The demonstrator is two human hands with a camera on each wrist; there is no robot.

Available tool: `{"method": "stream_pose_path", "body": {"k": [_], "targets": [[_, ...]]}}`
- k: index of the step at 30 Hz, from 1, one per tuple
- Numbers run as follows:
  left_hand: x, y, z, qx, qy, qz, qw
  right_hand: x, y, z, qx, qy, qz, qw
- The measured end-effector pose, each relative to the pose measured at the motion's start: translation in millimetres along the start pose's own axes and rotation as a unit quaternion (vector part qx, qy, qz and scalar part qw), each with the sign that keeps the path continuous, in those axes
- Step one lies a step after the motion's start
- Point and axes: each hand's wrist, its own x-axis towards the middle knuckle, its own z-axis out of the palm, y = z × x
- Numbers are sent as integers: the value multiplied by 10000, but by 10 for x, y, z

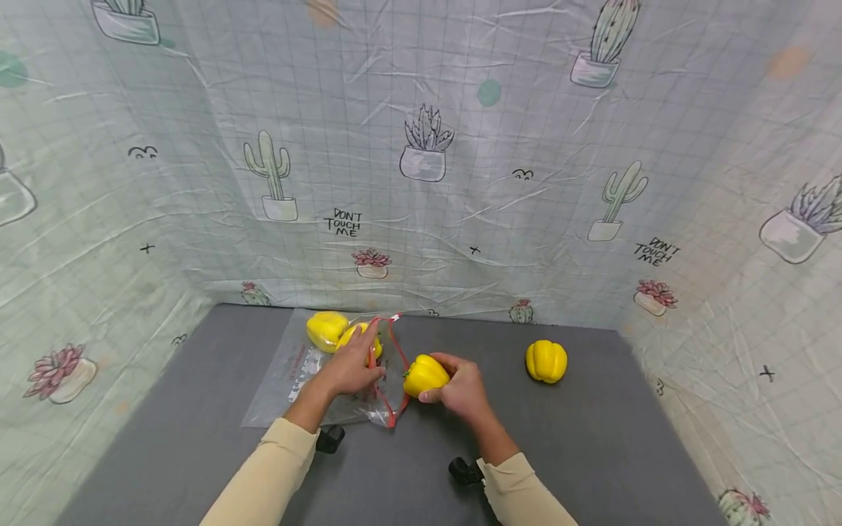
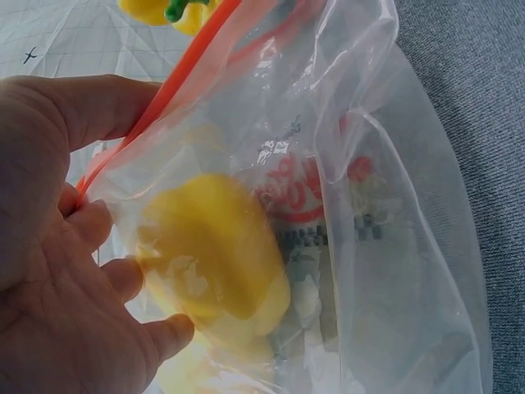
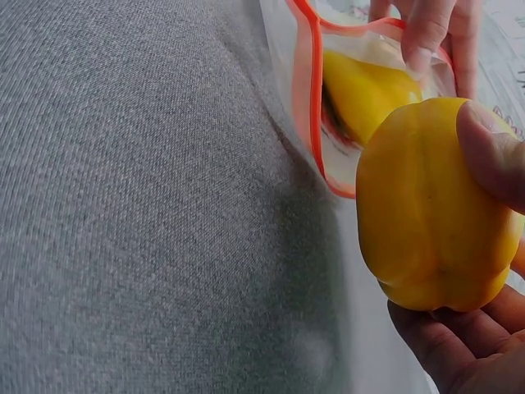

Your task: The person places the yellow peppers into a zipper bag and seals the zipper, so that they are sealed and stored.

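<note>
Just beside the bag's red-rimmed mouth, the right hand [image 1: 463, 387] grips a yellow pepper [image 1: 425, 375] between curled fingers and thumb. The left hand [image 1: 349, 365] pinches the rim of the clear plastic bag [image 1: 296, 372], holding it open; two peppers [image 1: 327, 329] lie inside, beyond its fingers. Well right of the gripped pepper, another pepper [image 1: 546, 361] rests on the gray table [image 1: 592, 453].

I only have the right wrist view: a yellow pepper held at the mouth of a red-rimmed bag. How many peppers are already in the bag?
Observer: Two lie inside the clear zip bag, seen from the head camera.
Operator: Any peppers outside?
Observer: One more yellow pepper sits on the grey table, to the right of the right hand.
Operator: What holds the bag open?
Observer: The left hand pinches its red rim.
</note>
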Motion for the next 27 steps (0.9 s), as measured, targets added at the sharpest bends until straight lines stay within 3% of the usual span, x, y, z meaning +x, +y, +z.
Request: {"method": "stream_pose_path", "body": {"k": [11, 27], "targets": [[-9, -2, -8, -69, 36, -74, 9999, 36, -53, 110, -27, -168, 78, 9998], [-16, -4, 27, -348, 112, -106, 9993, 30, -56, 237, 22, -548, -179, 9983]]}}
